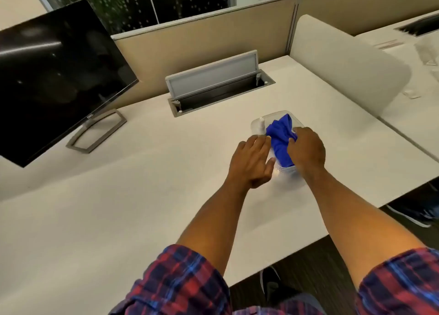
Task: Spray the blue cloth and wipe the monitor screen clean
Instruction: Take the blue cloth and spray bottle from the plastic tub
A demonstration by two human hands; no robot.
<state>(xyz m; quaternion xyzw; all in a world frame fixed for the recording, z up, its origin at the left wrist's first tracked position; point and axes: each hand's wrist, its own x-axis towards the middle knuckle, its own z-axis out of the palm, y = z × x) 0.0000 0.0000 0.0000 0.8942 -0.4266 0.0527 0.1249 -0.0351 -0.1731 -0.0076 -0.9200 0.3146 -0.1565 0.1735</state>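
Note:
A crumpled blue cloth [280,136] lies in a clear plastic container [288,180] on the white desk. A small white spray bottle [260,126] rests in the same container, left of the cloth. My right hand [307,148] lies on the cloth with its fingers closing on the fabric. My left hand [253,162] hovers flat with fingers spread over the container's left side, just short of the bottle. The black monitor [54,77], switched off, stands tilted at the far left on a grey stand.
A raised grey cable-box lid [212,73] and its open slot sit mid-desk behind the container. Beige partitions [202,36] bound the back; a rounded white divider [344,63] stands at the right. The desk's front edge [297,250] runs diagonally, with shoes on the floor beyond it.

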